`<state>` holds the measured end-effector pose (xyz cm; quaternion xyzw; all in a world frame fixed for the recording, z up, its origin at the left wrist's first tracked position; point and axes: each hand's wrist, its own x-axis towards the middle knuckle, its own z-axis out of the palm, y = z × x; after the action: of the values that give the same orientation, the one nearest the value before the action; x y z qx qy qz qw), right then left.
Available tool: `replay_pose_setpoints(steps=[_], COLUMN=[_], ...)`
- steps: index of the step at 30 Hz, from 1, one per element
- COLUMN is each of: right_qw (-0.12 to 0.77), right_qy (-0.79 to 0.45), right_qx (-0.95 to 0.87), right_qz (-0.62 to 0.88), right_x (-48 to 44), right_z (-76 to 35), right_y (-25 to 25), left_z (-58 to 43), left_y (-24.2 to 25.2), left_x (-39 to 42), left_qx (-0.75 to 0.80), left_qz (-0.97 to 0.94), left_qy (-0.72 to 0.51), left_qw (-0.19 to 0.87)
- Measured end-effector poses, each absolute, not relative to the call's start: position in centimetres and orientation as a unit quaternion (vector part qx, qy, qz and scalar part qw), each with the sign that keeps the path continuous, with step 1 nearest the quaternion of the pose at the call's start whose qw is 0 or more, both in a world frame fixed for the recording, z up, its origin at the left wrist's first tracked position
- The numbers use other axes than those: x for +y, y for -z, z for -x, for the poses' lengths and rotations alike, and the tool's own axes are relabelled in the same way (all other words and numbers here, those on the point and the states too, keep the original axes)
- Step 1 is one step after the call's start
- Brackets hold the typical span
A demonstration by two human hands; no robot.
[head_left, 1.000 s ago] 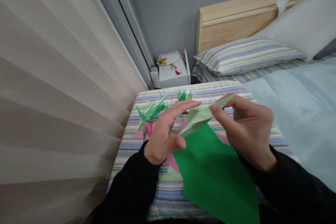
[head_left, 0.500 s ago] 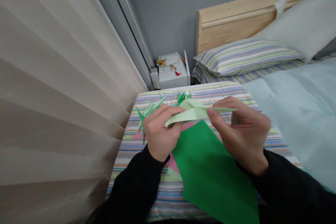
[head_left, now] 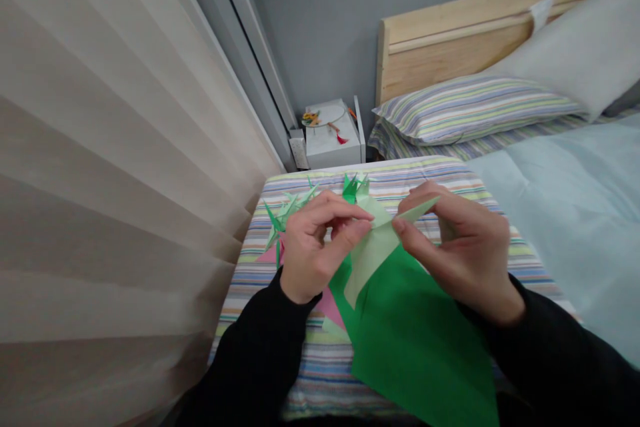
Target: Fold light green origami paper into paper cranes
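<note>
A pale green folded paper piece (head_left: 374, 250) hangs between both hands above a striped cushion (head_left: 415, 173). My left hand (head_left: 315, 250) pinches its upper left edge with thumb and fingers closed. My right hand (head_left: 457, 247) pinches its pointed right tip. Under the hands lies a large dark green paper sheet (head_left: 415, 340). Pink paper (head_left: 327, 303) shows beneath it. Several finished green folded figures (head_left: 287, 213) lie on the cushion just beyond my left hand, with another small green figure (head_left: 354, 185) further back.
A beige curtain (head_left: 110, 180) fills the left side. A white bedside box (head_left: 331, 133) with small coloured items stands by the wall. A wooden headboard (head_left: 450, 47), a striped pillow (head_left: 475, 110), a grey pillow (head_left: 580, 53) and a pale blue blanket (head_left: 575, 213) lie to the right.
The pale green piece has swung from lying level between the hands to hanging downward. My left hand shifted its pinch to the upper edge; my right hand kept hold of the tip.
</note>
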<state>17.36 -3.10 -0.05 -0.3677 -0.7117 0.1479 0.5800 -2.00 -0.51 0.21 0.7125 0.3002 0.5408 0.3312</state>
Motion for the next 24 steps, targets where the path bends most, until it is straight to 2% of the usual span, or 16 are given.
replay_pose_setpoints(steps=[7, 14, 24], right_qw=[0.547, 0.539, 0.599], right_qy=[-0.09, -0.109, -0.146], right_qx=[-0.761, -0.763, -0.706], right_qz=[0.336, 0.34, 0.348], right_x=[-2.95, -3.1, -3.2], right_z=[-17.02, -17.03, -17.06], right_y=[0.09, 0.06, 0.43], left_z=[1.37, 1.63, 1.56], left_y=[-0.29, -0.36, -0.45], left_x=[-0.61, -0.54, -0.35], left_qx=[0.287, 0.291, 0.288], left_qz=[-0.748, -0.758, -0.77], left_qy=[-0.533, -0.495, -0.47], left_qw=[0.272, 0.31, 0.322])
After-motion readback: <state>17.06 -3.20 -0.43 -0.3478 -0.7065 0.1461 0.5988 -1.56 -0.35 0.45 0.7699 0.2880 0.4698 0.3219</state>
